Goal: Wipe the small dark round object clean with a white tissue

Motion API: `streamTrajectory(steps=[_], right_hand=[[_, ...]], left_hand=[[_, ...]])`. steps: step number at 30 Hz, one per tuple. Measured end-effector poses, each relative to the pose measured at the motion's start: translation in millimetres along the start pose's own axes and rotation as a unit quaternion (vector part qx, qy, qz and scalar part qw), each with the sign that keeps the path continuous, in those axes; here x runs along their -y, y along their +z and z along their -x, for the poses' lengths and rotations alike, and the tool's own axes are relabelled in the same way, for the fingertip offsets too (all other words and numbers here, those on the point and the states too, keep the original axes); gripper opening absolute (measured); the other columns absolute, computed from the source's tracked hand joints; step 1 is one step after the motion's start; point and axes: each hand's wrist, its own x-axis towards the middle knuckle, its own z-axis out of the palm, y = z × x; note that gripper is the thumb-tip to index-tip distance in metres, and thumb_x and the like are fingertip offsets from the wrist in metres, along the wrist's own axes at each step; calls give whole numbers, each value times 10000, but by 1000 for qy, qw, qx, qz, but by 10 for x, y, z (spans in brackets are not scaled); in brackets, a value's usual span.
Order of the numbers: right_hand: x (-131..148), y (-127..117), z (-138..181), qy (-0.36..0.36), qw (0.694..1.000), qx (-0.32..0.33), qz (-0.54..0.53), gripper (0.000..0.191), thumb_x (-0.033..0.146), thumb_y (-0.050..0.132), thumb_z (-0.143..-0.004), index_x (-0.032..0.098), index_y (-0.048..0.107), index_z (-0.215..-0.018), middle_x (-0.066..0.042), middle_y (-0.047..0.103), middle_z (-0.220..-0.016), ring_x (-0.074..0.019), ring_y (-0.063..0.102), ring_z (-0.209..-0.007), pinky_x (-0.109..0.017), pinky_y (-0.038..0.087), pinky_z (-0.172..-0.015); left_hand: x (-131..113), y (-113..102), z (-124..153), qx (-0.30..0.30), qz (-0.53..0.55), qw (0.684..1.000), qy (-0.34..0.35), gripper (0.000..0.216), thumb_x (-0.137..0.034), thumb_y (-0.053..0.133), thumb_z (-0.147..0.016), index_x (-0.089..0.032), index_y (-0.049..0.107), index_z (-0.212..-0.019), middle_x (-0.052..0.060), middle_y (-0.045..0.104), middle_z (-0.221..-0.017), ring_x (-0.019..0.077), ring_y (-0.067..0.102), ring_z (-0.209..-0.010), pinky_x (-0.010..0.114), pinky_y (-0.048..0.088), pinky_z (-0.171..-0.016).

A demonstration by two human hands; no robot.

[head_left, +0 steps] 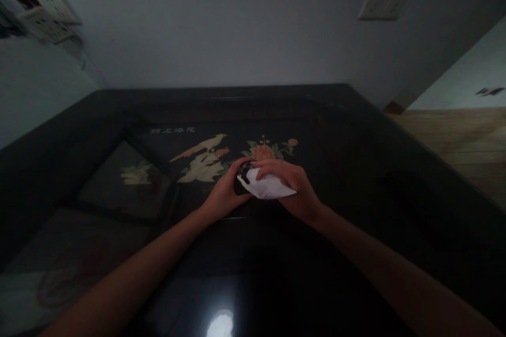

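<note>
Head view: dark shiny object [240,182] lies between the hands, at mid-table. Left hand [225,189] nearer, curved round its left side, gripping. Right hand [296,184] closed on a white cloth [269,185], pressed to the object's right. Cloth's long axis runs left to right; object's own axis hidden. Surface: glossy black table [340,184], bird picture [203,158] beyond. Room dim; pale wall [221,37] behind, wall socket [388,2] upper right, wooden floor [466,137] right.
</note>
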Motion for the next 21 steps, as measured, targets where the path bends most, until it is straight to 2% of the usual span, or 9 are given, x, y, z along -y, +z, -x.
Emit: streamTrajectory(steps=[4,8,11,14,17,21], right_hand=[[-67,66,-7,-7,998,-7,-65,88,149,566,-842,197,638,-854,-77,705,-1065,-193,654,-1007,-341,491,-866],[-230,129,52,-18,998,-53,-36,134,219,550,-884,186,659,-814,-83,693,-1001,-185,658,-947,-338,511,-840],[-379,165,115,-73,995,-55,46,117,241,575,-885,187,679,-873,-96,669,-1084,-200,631,-1036,-367,510,-895],[-480,184,142,-145,978,-19,148,161,188,533,-911,178,682,-972,-104,656,-1154,-212,583,-1147,-404,498,-956],[-508,186,132,-192,955,26,226,215,133,487,-929,155,685,-1009,-103,671,-1146,-222,548,-1202,-417,499,-967],[-484,173,110,-233,910,59,338,224,124,481,-933,139,690,-1013,-109,692,-1110,-242,566,-1151,-418,517,-903]], left_hand=[[-1,-6,-2,-2,-6,1000,11,775,-185,725,-702,-276,327,-1361,96,495,-1340,262,530,-1196,427,425,-1017],[-29,-17,-2,8,-7,1000,-5,769,-194,725,-710,-268,322,-1362,97,523,-1312,257,549,-1173,426,436,-1006],[-40,-17,0,16,17,1000,-11,786,-197,734,-704,-265,312,-1363,101,543,-1289,250,573,-1141,416,454,-985],[-35,-13,3,16,26,999,-14,786,-185,726,-710,-263,303,-1368,105,542,-1298,247,575,-1147,413,455,-988],[-29,-12,5,12,19,1000,-17,774,-186,714,-721,-257,301,-1372,111,543,-1300,250,582,-1144,416,459,-989],[-32,-19,8,11,4,1000,-19,767,-160,698,-720,-265,305,-1371,101,549,-1288,250,587,-1138,423,465,-986]])
